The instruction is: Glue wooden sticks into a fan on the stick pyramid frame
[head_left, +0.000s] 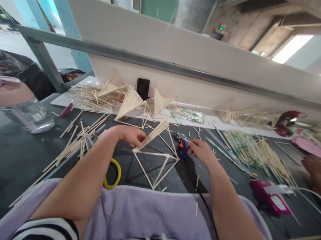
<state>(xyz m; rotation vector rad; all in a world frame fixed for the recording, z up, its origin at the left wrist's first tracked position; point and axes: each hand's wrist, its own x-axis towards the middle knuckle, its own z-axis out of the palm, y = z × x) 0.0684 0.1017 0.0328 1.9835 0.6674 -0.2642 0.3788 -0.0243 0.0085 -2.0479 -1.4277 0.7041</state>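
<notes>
A wooden stick frame (pixel 156 154) with a fan of closely laid sticks stands on the dark table in front of me. My left hand (pixel 134 136) pinches the lower left end of the fan, near the frame's left corner. To the right of the frame, my right hand (pixel 198 148) is closed on a blue and orange glue gun (pixel 182 146), whose black cord runs down toward my lap. The gun's tip points away to the upper left, beside the frame's right side.
Finished-looking stick models (pixel 131 103) stand behind. Loose sticks (pixel 72 143) and yellow-handled scissors (pixel 113 174) lie left, below a water bottle (pixel 28 106). Stick bundles (pixel 251 151), a magenta box (pixel 271 197) and another person's hand (pixel 317 175) are at right.
</notes>
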